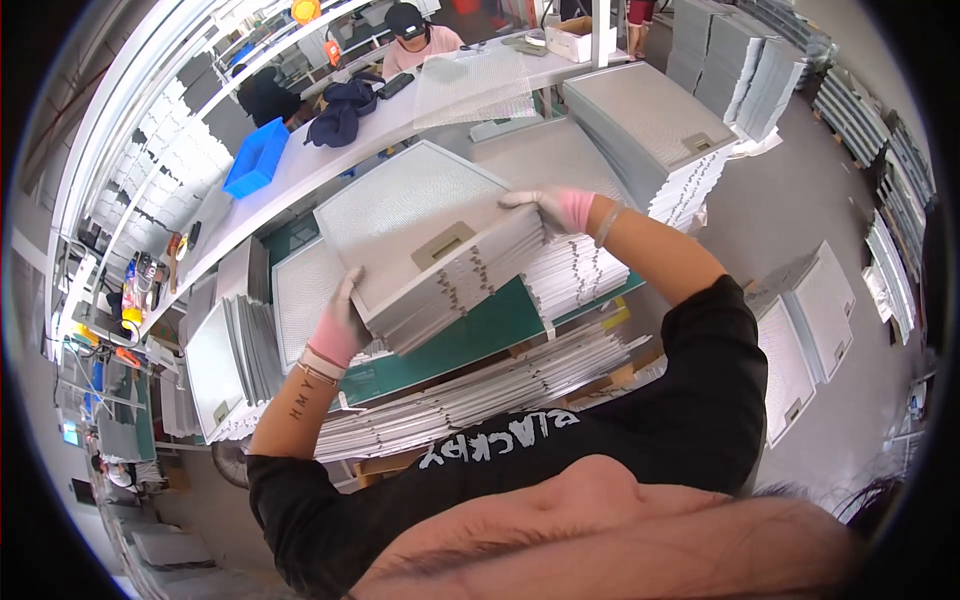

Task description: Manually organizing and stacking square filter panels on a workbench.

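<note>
A thick stack of silver-framed metal mesh filter panels (415,205) sits tilted in front of me, with a small rectangular latch recess near its front edge. My left hand (343,322), in a white and pink glove, grips the stack's near left corner, thumb on the top panel and fingers hidden beside the edge. At the far right corner, my right hand (553,207), gloved alike, closes over the edge with its fingers on the top panel. Under and around the stack shows a green-topped table (430,350). More stacked panels (575,275) stand right beside my right hand.
Panels lean at the left (215,365), and a tall panel stack (650,115) stands at the far right. Below the tabletop lie many panels (480,390). Across a white bench (390,115) with a blue bin (256,158), a person in a black cap (405,22) sits.
</note>
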`<state>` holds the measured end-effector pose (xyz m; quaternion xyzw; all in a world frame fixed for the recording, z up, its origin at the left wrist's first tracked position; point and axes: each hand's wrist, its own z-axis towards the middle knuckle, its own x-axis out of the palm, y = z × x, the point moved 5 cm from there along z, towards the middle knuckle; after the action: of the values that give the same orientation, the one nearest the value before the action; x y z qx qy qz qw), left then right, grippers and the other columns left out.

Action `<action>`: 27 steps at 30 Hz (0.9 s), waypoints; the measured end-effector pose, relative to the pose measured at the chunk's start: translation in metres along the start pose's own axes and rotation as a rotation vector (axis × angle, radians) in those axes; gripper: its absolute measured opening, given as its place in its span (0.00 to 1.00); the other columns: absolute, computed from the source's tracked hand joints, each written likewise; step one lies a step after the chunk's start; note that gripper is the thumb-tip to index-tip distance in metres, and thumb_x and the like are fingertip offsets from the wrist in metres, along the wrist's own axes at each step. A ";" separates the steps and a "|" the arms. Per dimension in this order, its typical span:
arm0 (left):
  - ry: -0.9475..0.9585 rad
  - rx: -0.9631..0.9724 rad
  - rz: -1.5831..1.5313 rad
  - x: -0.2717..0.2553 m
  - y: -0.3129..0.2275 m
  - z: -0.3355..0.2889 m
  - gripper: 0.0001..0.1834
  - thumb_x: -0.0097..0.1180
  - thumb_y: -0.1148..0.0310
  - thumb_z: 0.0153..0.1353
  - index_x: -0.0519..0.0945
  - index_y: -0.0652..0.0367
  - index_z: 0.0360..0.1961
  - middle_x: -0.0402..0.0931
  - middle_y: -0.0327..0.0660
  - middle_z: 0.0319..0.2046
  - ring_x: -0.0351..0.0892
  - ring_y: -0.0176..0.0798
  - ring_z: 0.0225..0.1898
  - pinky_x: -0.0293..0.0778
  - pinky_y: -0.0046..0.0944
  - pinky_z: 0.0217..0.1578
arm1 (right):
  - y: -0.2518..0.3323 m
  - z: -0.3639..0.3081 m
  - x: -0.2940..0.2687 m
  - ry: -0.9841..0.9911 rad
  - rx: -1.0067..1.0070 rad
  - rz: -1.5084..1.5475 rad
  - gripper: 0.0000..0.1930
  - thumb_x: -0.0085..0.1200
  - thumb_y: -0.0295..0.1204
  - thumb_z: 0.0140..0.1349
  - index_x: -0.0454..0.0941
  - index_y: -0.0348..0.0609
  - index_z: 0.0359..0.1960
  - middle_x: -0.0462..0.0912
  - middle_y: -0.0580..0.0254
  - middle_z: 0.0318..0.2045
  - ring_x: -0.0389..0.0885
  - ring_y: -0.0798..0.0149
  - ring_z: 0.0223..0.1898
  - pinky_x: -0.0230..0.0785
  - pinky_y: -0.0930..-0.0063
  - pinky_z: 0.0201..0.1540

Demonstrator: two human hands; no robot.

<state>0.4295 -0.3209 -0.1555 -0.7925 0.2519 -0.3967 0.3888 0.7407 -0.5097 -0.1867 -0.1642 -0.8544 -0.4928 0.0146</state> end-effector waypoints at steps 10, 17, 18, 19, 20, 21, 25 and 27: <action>-0.193 0.132 0.323 0.008 -0.050 0.041 0.28 0.54 0.45 0.71 0.72 0.42 0.67 0.76 0.42 0.59 0.75 0.43 0.60 0.79 0.51 0.50 | 0.022 0.045 -0.024 -0.002 0.000 0.046 0.48 0.59 0.63 0.61 0.63 0.41 0.74 0.71 0.40 0.68 0.68 0.41 0.69 0.57 0.36 0.69; -0.194 0.050 0.235 0.047 -0.051 0.059 0.29 0.57 0.48 0.70 0.72 0.49 0.66 0.78 0.45 0.58 0.81 0.44 0.56 0.80 0.52 0.51 | 0.026 -0.002 -0.053 -0.089 -0.091 0.066 0.51 0.61 0.63 0.59 0.61 0.40 0.75 0.69 0.38 0.70 0.67 0.41 0.71 0.55 0.33 0.71; -0.154 0.092 0.222 0.055 -0.047 0.062 0.29 0.56 0.48 0.70 0.72 0.50 0.66 0.78 0.45 0.58 0.82 0.45 0.56 0.80 0.53 0.52 | 0.026 -0.010 -0.059 -0.088 -0.116 0.071 0.51 0.62 0.63 0.59 0.62 0.40 0.74 0.70 0.38 0.69 0.69 0.41 0.70 0.57 0.33 0.70; -0.120 0.095 0.196 0.062 -0.041 0.066 0.29 0.56 0.49 0.70 0.72 0.50 0.66 0.78 0.45 0.58 0.81 0.45 0.57 0.80 0.54 0.53 | 0.025 -0.017 -0.067 -0.125 -0.127 0.069 0.50 0.63 0.62 0.59 0.62 0.40 0.74 0.71 0.39 0.68 0.70 0.41 0.68 0.59 0.33 0.69; -0.103 0.091 0.161 0.069 -0.034 0.073 0.29 0.56 0.49 0.70 0.72 0.51 0.66 0.78 0.46 0.58 0.81 0.45 0.58 0.80 0.55 0.53 | 0.024 -0.025 -0.076 -0.145 -0.143 0.074 0.50 0.63 0.62 0.59 0.63 0.40 0.73 0.72 0.40 0.67 0.72 0.42 0.67 0.62 0.34 0.67; -0.051 0.093 0.110 0.075 -0.030 0.079 0.28 0.55 0.50 0.71 0.72 0.51 0.66 0.78 0.46 0.59 0.81 0.46 0.59 0.80 0.56 0.54 | 0.021 -0.031 -0.085 -0.189 -0.143 0.088 0.49 0.64 0.62 0.58 0.64 0.40 0.73 0.73 0.41 0.66 0.74 0.42 0.66 0.64 0.34 0.66; 0.116 0.004 -0.048 0.094 -0.008 0.111 0.28 0.54 0.52 0.73 0.70 0.54 0.67 0.76 0.45 0.62 0.77 0.46 0.62 0.74 0.53 0.62 | 0.011 -0.054 -0.118 -0.219 -0.268 0.091 0.42 0.63 0.58 0.62 0.68 0.43 0.71 0.78 0.46 0.61 0.78 0.50 0.61 0.73 0.39 0.59; 0.112 -0.011 -0.014 0.099 0.003 0.128 0.28 0.54 0.51 0.73 0.71 0.54 0.67 0.77 0.43 0.61 0.77 0.45 0.62 0.74 0.52 0.62 | -0.001 -0.064 -0.130 -0.273 -0.284 0.100 0.39 0.63 0.56 0.64 0.70 0.45 0.70 0.79 0.48 0.60 0.80 0.52 0.58 0.76 0.42 0.56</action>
<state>0.5903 -0.3397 -0.1644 -0.7731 0.2699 -0.4415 0.3668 0.8550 -0.5984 -0.1789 -0.2719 -0.7613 -0.5800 -0.1000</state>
